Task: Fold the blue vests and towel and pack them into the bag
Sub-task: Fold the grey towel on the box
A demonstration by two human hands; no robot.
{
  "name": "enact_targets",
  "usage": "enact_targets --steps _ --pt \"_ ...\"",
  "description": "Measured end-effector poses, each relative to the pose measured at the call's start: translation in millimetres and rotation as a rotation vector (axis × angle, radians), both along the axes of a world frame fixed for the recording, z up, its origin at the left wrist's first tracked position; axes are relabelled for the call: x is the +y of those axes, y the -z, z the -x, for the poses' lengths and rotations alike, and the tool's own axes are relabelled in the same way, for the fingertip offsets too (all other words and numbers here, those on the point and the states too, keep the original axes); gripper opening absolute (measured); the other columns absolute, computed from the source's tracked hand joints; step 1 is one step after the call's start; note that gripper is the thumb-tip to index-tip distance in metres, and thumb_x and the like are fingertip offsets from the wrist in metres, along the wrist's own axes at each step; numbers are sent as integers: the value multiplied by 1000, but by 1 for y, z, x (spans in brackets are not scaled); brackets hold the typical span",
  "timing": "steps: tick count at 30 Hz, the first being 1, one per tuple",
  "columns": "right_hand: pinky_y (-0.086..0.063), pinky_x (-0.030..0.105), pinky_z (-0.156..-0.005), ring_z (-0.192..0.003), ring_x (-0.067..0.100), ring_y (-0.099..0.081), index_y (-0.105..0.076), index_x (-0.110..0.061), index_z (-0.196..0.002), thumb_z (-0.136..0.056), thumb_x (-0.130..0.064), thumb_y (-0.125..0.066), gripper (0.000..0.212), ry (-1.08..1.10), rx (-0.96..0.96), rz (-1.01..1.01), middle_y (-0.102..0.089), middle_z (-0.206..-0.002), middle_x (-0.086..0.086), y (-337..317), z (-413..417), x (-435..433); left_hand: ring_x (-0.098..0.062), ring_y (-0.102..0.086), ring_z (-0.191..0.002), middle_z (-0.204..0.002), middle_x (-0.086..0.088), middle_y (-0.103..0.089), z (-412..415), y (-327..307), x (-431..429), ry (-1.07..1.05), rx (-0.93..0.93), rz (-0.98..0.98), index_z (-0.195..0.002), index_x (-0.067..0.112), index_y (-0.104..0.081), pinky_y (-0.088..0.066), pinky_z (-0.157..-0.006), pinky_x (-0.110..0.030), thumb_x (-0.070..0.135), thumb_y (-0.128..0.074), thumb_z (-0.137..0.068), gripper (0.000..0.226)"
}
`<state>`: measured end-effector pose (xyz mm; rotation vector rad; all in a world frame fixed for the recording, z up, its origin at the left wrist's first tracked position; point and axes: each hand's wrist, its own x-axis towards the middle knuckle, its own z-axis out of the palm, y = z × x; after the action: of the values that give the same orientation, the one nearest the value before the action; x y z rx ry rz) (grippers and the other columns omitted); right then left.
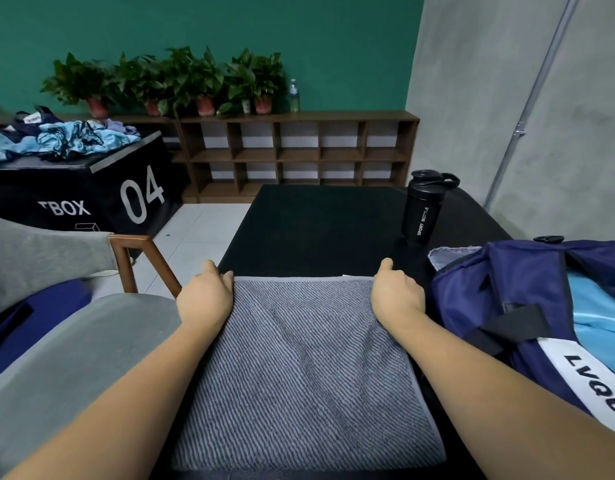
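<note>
The grey-striped towel (299,368) lies flat on the black table (316,220), right in front of the person, its near edge running out under the bottom of the view. The left hand (205,296) is curled over the far left corner, fingertips pressed onto the cloth and thumb behind the edge. The right hand (396,294) is closed on the far right corner; its thumb sticks up, but the fingers are tucked under the hand and hidden.

Just right of the towel sits the navy bag (507,278), gaping open and cut off by the frame, its white band reading only "LVQU". Light blue fabric (597,306) shows inside; what garment it is cannot be told. Behind the bag stands a black sport bottle (422,209).

To the left is a grey armchair (74,341). Further back, a black box (91,188) marked "04" carries a rumpled heap of blue garments (67,136), too tangled to count. Potted plants (181,77) line a low shelf (299,150)
</note>
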<state>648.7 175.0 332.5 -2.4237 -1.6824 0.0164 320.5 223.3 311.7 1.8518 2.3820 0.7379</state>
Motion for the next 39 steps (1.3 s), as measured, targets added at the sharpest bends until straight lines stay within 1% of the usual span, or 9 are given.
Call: enact_targets --steps 4,7,13,19,24,26,29,35,39 --pt "-47 40 -70 -90 35 -64 -37 -11 -135 -105 -23 -43 33 13 99 -77 -69 -106 15 -6 0 -11 -31 -63 -86 -85 -3 -65 13 -8 -8 31 -256 46 -113 18 -49 -51 -73 -43 55 -52 -105 38" --pt "-47 41 -70 -90 36 -60 -36 -12 -133 -105 -30 -47 35 21 191 -90 -65 -113 15 -11 -5 -27 -25 -62 -89 -86 1 -67 22 -15 -28 81 -324 80 -119 19 -48 -45 -75 -41 51 -61 -103 38" --pt "-42 40 -74 -110 38 -63 -41 -7 -133 -105 -38 -54 43 -2 216 6 -54 -134 17 -9 -9 -77 -17 -60 -82 -89 0 -67 42 -12 -73 126 -200 177 -100 19 -57 -44 -68 -38 44 -66 -101 27" --pt "-47 39 -76 -110 34 -65 -46 -9 -124 -101 -46 -57 45 -9 198 150 -65 -123 11 -19 -10 -98 -13 -63 -72 -77 1 -70 46 -20 -95 189 -56 296 -78 17 -70 -42 -58 -31 47 -67 -100 37" --pt "-58 41 -83 -94 29 -66 -57 -14 -104 -98 -40 -62 28 -39 276 178 -68 -109 6 -16 -11 -95 -19 -63 -70 -71 -5 -67 40 -27 -100 200 -41 332 -67 14 -62 -38 -56 -33 41 -68 -101 44" --pt "-57 39 -80 -92 28 -66 -56 -15 -96 -100 -39 -60 24 -36 243 158 -69 -106 6 -16 -13 -96 -20 -63 -72 -72 -5 -67 42 -29 -101 194 -51 310 -67 13 -62 -39 -58 -34 39 -69 -99 42" --pt "-49 39 -76 -104 34 -66 -51 -16 -103 -104 -38 -56 22 -23 186 115 -69 -115 10 -15 -15 -99 -19 -63 -74 -76 -4 -69 47 -29 -102 194 -67 289 -73 13 -64 -42 -61 -35 39 -71 -98 37" --pt "-50 42 -87 -116 34 -62 -53 -10 -126 -103 -43 -54 40 -17 216 114 -56 -132 12 -15 -10 -108 -14 -65 -85 -90 4 -71 53 -35 -106 213 -122 310 -86 21 -69 -46 -67 -33 58 -72 -93 37" --pt "-57 44 -86 -100 30 -65 -46 -13 -121 -100 -46 -60 41 -28 322 153 -65 -114 8 -28 -11 -117 -14 -67 -82 -87 3 -73 58 -39 -121 230 -106 401 -89 21 -72 -57 -74 -36 69 -70 -88 48"
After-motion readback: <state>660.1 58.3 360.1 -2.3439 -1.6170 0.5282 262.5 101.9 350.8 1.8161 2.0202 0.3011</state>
